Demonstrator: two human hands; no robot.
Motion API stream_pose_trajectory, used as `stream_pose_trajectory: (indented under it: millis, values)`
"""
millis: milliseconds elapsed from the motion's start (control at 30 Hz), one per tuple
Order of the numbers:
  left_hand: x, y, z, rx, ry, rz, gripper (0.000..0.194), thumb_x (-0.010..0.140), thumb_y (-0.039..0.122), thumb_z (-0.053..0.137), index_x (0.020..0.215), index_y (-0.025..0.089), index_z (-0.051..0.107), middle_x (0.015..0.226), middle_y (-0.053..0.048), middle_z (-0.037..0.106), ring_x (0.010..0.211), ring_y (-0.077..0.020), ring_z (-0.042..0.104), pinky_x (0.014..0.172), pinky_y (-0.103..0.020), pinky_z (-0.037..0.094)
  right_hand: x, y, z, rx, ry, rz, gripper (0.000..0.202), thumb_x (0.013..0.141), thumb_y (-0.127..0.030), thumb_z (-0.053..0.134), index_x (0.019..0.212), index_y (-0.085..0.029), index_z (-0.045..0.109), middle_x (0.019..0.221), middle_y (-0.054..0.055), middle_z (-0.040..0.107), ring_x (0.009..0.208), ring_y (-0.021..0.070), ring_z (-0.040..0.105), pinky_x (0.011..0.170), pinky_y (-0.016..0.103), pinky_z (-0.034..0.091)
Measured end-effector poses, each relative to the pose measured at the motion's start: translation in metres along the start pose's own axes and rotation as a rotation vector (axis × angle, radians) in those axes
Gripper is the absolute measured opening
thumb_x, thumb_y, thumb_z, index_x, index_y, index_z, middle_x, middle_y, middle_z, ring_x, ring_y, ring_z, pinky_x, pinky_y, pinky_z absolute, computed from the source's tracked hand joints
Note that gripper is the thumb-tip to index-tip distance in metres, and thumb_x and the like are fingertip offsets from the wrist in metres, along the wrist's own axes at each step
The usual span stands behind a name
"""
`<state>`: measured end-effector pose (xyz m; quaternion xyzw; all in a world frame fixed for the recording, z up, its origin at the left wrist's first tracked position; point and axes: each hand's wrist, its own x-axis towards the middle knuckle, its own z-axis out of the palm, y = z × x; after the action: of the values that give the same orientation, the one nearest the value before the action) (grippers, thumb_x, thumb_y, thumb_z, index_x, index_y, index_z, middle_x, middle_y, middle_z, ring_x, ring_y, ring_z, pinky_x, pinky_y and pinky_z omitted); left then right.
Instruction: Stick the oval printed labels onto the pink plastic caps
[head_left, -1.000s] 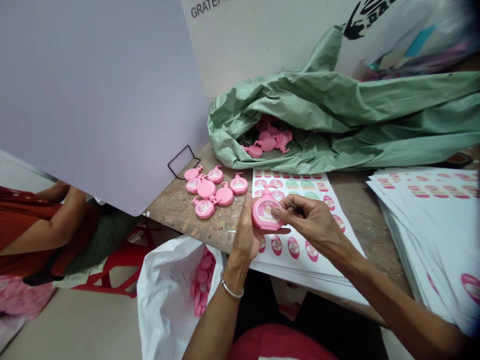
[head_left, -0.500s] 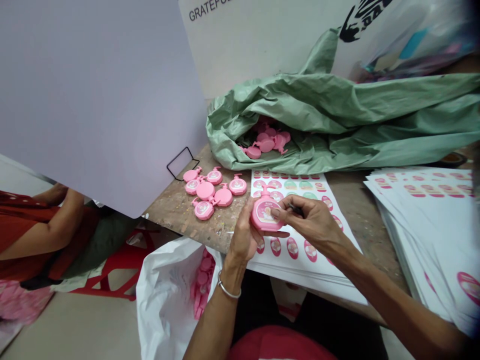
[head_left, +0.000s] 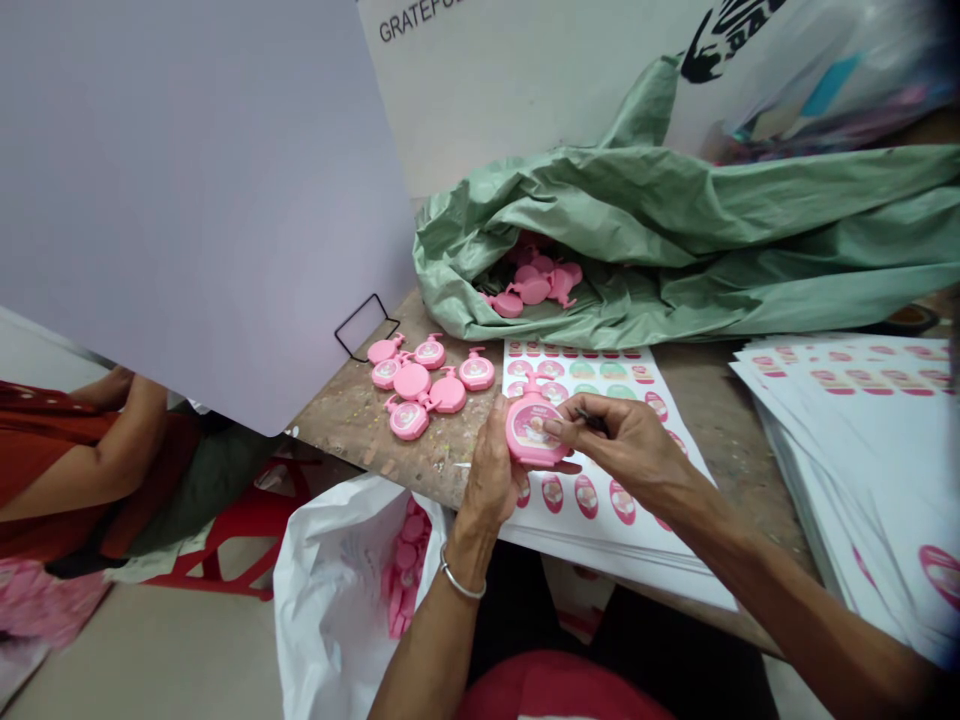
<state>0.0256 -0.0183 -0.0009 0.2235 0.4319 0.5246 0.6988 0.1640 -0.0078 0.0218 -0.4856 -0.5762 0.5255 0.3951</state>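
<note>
A pink bottle-shaped toy (head_left: 531, 430) with a round sticker on its face is held just above the sticker sheet (head_left: 600, 480), near the table's front edge. The left hand (head_left: 495, 475) cups it from the left and below, fingers curled around its rim, wrist bent up with a metal bangle (head_left: 461, 580) on it. The right hand (head_left: 637, 450) comes in from the right, thumb tip pressed on the toy's face, its other fingers pinched on a thin dark tool (head_left: 592, 420) that is too small to identify.

More pink toys (head_left: 420, 375) lie on the worn wooden table (head_left: 360, 420); others sit half-hidden in a green sack (head_left: 675, 240) and in a white bag (head_left: 337, 590) below. A stack of sheets (head_left: 862, 430) is cut off at right. Another person's arm (head_left: 105, 450) shows beyond a grey board (head_left: 187, 190).
</note>
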Motion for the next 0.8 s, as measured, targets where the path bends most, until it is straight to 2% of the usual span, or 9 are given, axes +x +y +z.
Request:
stream_pose_trajectory:
  millis: [133,200,300,400,500,567,667,733,800]
  values:
    - [-0.002,0.001,-0.001,-0.054,-0.107,0.0,0.062,0.085,0.066,0.047,0.108,0.011,0.063,0.094,-0.013,0.072,0.09,-0.028,0.069,0.072,-0.042,0.061,0.002,0.003,0.0,-0.027,0.054,-0.015,0.044,0.069,-0.057,0.073,0.064,-0.017,0.055,0.06,-0.003,0.043,0.056,0.0086,0.034,0.049,0.024,0.028]
    - [-0.003,0.002,-0.003,-0.05,-0.146,0.005,0.061,0.081,0.065,0.055,0.107,0.011,0.063,0.094,-0.013,0.071,0.089,-0.0283,0.069,0.073,-0.043,0.061,0.003,0.003,0.001,-0.051,0.079,-0.018,0.044,0.07,-0.057,0.073,0.065,-0.018,0.055,0.059,-0.003,0.046,0.055,0.0086,0.035,0.049,0.024,0.029]
    - [-0.004,0.004,-0.006,0.034,-0.201,0.066,0.048,0.073,0.043,0.073,0.109,0.013,0.061,0.097,-0.009,0.069,0.086,-0.0249,0.069,0.075,-0.041,0.06,0.002,0.001,0.001,-0.107,0.068,-0.062,0.041,0.075,-0.056,0.068,0.065,-0.018,0.056,0.059,-0.003,0.047,0.053,0.0087,0.037,0.049,0.024,0.03]
    - [-0.005,0.005,-0.007,0.081,-0.207,0.093,0.046,0.074,0.03,0.073,0.114,0.016,0.056,0.096,-0.006,0.067,0.081,-0.0216,0.069,0.074,-0.041,0.061,0.0,-0.002,0.001,-0.264,0.052,-0.203,0.035,0.085,-0.05,0.058,0.071,-0.018,0.061,0.062,-0.001,0.053,0.056,0.011,0.044,0.052,0.025,0.034]
    - [-0.006,0.005,-0.005,0.075,-0.215,0.099,0.04,0.077,0.029,0.069,0.111,0.014,0.056,0.093,-0.006,0.065,0.08,-0.021,0.068,0.07,-0.038,0.061,0.0,-0.003,-0.008,-0.595,0.198,-0.44,0.031,0.09,-0.041,0.052,0.072,-0.019,0.065,0.066,0.004,0.059,0.063,0.0152,0.05,0.063,0.029,0.039]
    - [-0.007,0.005,-0.006,0.061,-0.236,0.081,0.037,0.077,0.028,0.068,0.108,0.012,0.056,0.093,-0.008,0.066,0.081,-0.0215,0.068,0.068,-0.037,0.061,0.004,-0.004,-0.022,-0.78,0.431,-0.516,0.028,0.09,-0.038,0.052,0.082,-0.018,0.07,0.068,0.007,0.061,0.067,0.018,0.052,0.068,0.033,0.039]
    - [-0.009,0.005,-0.011,0.017,-0.253,0.037,0.037,0.077,0.028,0.068,0.108,0.011,0.054,0.096,-0.012,0.068,0.082,-0.0221,0.068,0.065,-0.035,0.061,0.008,-0.005,-0.046,-0.744,0.712,-0.383,0.039,0.089,-0.044,0.054,0.113,-0.017,0.069,0.074,0.008,0.062,0.066,0.0191,0.052,0.065,0.034,0.04]
    - [-0.01,0.005,-0.014,0.003,-0.254,0.009,0.037,0.076,0.026,0.069,0.106,0.01,0.056,0.098,-0.014,0.069,0.084,-0.0231,0.068,0.066,-0.036,0.061,0.008,-0.005,-0.055,-0.563,0.623,-0.215,0.046,0.088,-0.052,0.054,0.119,-0.021,0.066,0.069,0.004,0.058,0.058,0.0165,0.048,0.057,0.031,0.038]
    - [-0.01,0.004,-0.015,0.01,-0.27,-0.009,0.035,0.073,0.024,0.071,0.102,0.009,0.058,0.099,-0.014,0.068,0.087,-0.0248,0.067,0.068,-0.038,0.061,0.007,-0.003,-0.05,-0.385,0.412,-0.091,0.049,0.085,-0.058,0.054,0.116,-0.022,0.067,0.066,0.001,0.054,0.055,0.0144,0.046,0.051,0.028,0.035]
